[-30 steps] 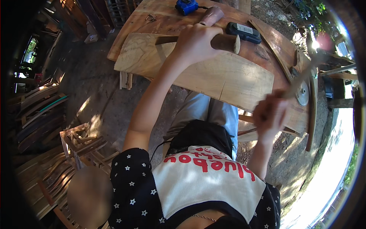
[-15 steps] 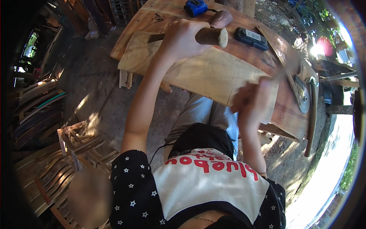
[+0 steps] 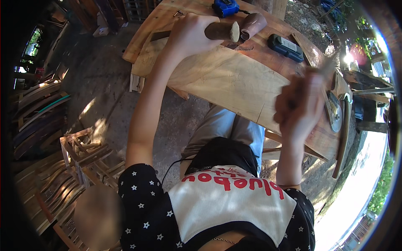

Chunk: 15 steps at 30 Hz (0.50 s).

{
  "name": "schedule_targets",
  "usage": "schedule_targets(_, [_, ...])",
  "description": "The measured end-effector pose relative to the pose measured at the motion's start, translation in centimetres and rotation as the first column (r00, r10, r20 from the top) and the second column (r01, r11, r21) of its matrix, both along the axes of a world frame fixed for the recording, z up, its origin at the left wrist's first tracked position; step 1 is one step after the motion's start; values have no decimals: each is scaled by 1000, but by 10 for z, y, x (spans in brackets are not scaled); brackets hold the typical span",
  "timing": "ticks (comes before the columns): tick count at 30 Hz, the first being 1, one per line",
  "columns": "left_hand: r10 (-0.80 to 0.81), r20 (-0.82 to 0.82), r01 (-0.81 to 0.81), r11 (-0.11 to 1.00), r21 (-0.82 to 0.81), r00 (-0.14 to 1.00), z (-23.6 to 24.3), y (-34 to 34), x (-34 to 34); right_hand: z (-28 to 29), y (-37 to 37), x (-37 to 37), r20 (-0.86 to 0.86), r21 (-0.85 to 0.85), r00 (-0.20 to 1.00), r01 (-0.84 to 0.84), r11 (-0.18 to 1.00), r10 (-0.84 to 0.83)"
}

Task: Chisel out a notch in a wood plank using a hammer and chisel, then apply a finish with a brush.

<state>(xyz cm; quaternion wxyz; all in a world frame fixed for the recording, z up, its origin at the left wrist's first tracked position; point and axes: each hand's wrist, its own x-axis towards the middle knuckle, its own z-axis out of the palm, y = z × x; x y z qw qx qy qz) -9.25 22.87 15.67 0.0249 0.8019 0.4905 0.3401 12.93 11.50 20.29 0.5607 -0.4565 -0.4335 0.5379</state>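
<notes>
My left hand (image 3: 190, 37) is wrapped round a short brown wooden rod (image 3: 218, 31) with a pale end, over the far left of a light board (image 3: 224, 85); a dark strip (image 3: 161, 34) shows beside the hand. My right hand (image 3: 298, 100), smeared by motion, is closed on a long thin tool (image 3: 325, 67) pointing up and away, too blurred to identify, at the board's right. A pinkish cylinder (image 3: 254, 24) lies just behind the rod, near a dark case (image 3: 285, 49).
The wooden tabletop (image 3: 138, 48) carries a blue tape measure (image 3: 225, 6), small metal pieces (image 3: 180, 13), a round metal disc (image 3: 334, 113) and a curved stick (image 3: 341, 154) at the right. Stacked curved wooden parts (image 3: 39, 108) and chair frames (image 3: 79, 150) stand at left.
My left hand has moved up and left with the rod, uncovering more of the cylinder. My right hand swung left, then back right and higher with the tool. The view has shifted slightly.
</notes>
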Motion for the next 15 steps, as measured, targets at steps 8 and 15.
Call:
schedule_targets(8, [39, -39, -40, 999, -23, 998, 0, 5, -4, -26, 7, -38, 145, 64, 982, -131, 989, 121])
schedule_targets(15, [44, -20, -45, 998, -38, 999, -1, 11, -2, -43, 11, -44, 22, -283, 876, -456, 844, 481])
